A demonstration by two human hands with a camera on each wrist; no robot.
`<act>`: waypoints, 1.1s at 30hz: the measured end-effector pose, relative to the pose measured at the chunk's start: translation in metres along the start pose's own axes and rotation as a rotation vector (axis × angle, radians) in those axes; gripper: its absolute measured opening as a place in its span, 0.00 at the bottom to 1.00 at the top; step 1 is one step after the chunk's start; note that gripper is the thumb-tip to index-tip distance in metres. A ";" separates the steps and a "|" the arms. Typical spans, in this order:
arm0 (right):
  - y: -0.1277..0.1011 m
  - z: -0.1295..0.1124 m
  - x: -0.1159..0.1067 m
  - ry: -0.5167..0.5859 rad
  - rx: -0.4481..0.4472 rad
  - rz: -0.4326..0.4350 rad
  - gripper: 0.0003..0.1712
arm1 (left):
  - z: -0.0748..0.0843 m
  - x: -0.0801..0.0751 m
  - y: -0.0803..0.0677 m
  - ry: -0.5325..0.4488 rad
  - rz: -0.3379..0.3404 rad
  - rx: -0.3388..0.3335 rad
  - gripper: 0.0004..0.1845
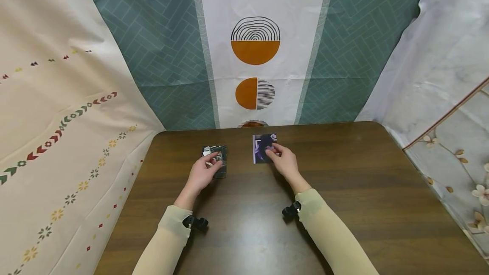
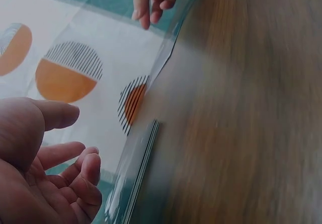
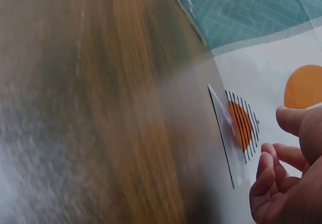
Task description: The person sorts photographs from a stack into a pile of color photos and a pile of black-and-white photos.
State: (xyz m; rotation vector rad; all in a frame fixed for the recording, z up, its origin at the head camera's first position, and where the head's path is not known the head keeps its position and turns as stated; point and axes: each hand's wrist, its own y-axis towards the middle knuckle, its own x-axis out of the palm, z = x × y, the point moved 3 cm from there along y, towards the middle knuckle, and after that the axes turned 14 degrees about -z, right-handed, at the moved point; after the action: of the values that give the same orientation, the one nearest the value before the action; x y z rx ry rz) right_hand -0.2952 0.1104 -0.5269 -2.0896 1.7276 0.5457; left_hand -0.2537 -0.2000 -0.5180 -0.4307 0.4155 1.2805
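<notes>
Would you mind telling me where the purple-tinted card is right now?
In the head view, the purple-tinted card lies flat near the table's far edge, just right of centre, under the right hand's fingertips, with the dark card stack to its left.

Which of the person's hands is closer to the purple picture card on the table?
The right. The right hand has its fingertips on the purple card, while the left hand is off to its left, over the dark stack of cards.
</notes>
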 end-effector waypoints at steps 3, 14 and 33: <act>0.001 -0.003 0.003 -0.009 -0.001 -0.004 0.31 | -0.003 -0.007 -0.004 0.007 0.009 -0.007 0.26; 0.004 -0.009 0.011 0.012 -0.018 -0.018 0.29 | -0.020 -0.029 -0.014 0.018 0.049 -0.061 0.26; 0.001 -0.039 0.062 0.035 -0.096 -0.116 0.28 | -0.050 -0.048 -0.024 -0.010 0.066 -0.158 0.26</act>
State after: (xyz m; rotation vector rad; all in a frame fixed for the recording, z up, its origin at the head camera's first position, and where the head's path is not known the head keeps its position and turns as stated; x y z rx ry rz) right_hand -0.2833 0.0380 -0.5257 -2.2616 1.6162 0.5711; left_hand -0.2442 -0.2710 -0.5335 -0.5475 0.3237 1.3847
